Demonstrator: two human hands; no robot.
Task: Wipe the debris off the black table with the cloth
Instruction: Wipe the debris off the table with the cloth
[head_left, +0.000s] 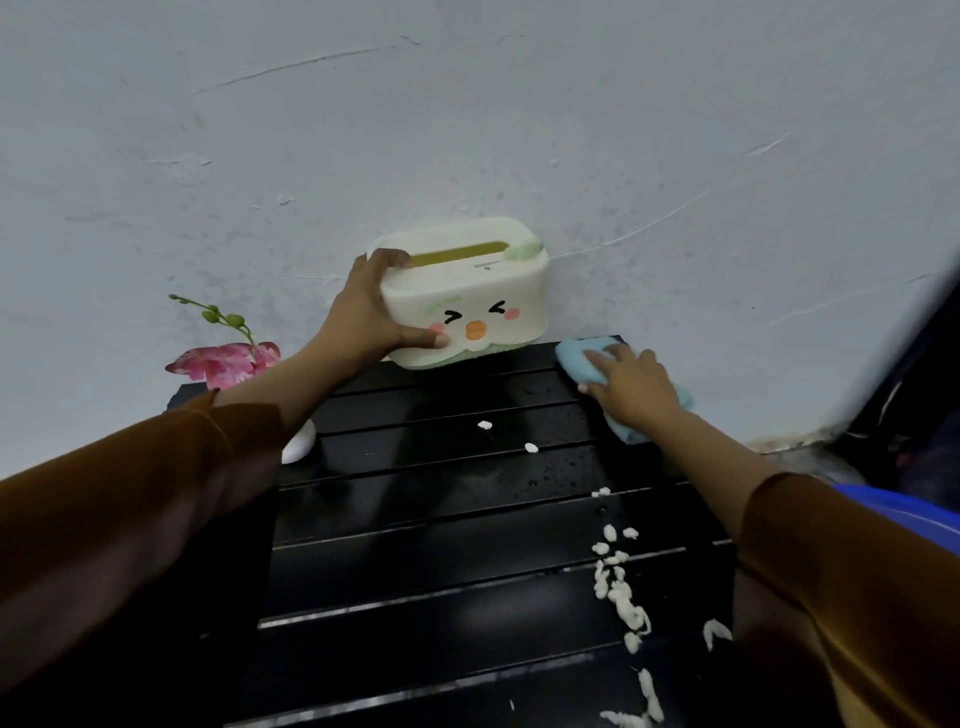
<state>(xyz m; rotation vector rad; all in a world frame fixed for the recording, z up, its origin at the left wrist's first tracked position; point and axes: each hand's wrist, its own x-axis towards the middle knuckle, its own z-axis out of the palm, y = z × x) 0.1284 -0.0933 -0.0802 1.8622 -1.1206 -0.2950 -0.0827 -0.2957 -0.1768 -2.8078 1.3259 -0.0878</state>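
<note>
A black slatted table (441, 525) runs away from me to a white wall. White crumbs of debris (618, 587) lie in a trail down its right side, with two loose bits (484, 425) near the middle. My right hand (631, 387) presses flat on a light blue cloth (579, 361) at the far right corner. My left hand (371, 312) grips the left end of a cream tissue box (478, 301) with a cartoon face, tilted up off the table's far edge.
A pink artificial flower (223, 361) with a green stem stands at the far left corner, and a white rounded object (298, 444) sits beside my left forearm. A blue object (904, 512) lies off the table on the right. Water drops speckle the slats.
</note>
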